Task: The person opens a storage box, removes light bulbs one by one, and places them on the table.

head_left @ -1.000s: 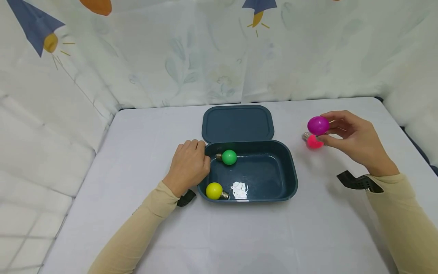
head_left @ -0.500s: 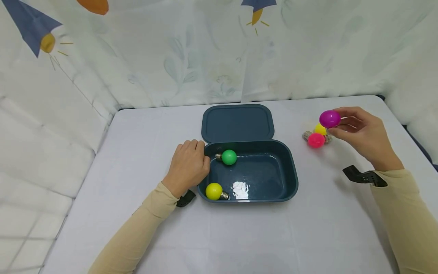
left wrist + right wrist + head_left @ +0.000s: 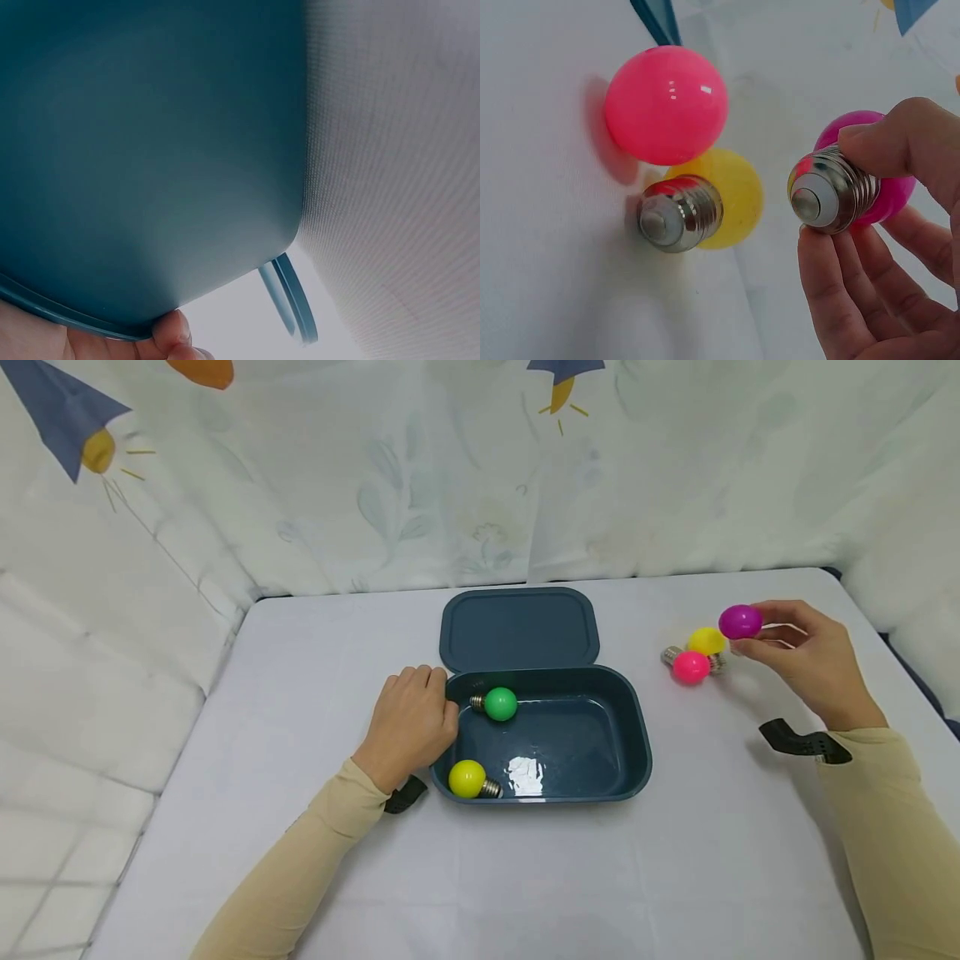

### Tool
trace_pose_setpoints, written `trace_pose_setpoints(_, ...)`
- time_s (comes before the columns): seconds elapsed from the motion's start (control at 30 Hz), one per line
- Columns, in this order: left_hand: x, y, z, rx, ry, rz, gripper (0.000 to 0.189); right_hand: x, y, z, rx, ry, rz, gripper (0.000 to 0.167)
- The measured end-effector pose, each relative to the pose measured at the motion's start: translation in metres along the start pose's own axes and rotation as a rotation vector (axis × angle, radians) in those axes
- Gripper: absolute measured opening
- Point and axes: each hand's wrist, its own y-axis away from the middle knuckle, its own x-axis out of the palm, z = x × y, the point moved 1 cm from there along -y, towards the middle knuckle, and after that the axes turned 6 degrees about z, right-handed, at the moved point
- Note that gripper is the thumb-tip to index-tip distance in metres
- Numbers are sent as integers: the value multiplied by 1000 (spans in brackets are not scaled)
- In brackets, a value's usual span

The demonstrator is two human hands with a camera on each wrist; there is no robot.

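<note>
A purple light bulb (image 3: 740,622) is pinched between the thumb and fingers of my right hand (image 3: 806,660), raised above the table. The right wrist view shows its metal screw base (image 3: 831,191) between thumb and fingertips. Just left of that hand, a pink bulb (image 3: 691,667) and a yellow bulb (image 3: 707,641) lie close together on the cloth. My left hand (image 3: 411,722) grips the left rim of a dark blue box (image 3: 558,735). Inside the box, a green bulb (image 3: 500,703) lies at the back left and another yellow bulb (image 3: 467,778) at the front left.
Behind the box its flat dark blue lid (image 3: 519,628) lies on the white tablecloth (image 3: 555,877). A printed curtain (image 3: 450,477) hangs along the table's back edge, and pale fabric (image 3: 75,693) closes off the left side.
My right hand has moved to the right with the purple bulb, uncovering the yellow bulb beside the pink one. My left hand keeps its grip on the rim.
</note>
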Motion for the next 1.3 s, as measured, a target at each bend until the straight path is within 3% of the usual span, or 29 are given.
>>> trace_pose_setpoints(0.43,1,-1,1,12,-2,-11,13,-4,-5,-22,130,99,-4,51)
trace_pose_setpoints(0.77,1,-2,2,8,9,-11,14,-1,-11,-30,209,66,1,45)
trace_pose_setpoints(1.3,2,-2,2,7,4,-3,14,6,-16,-33,367,111,54,92)
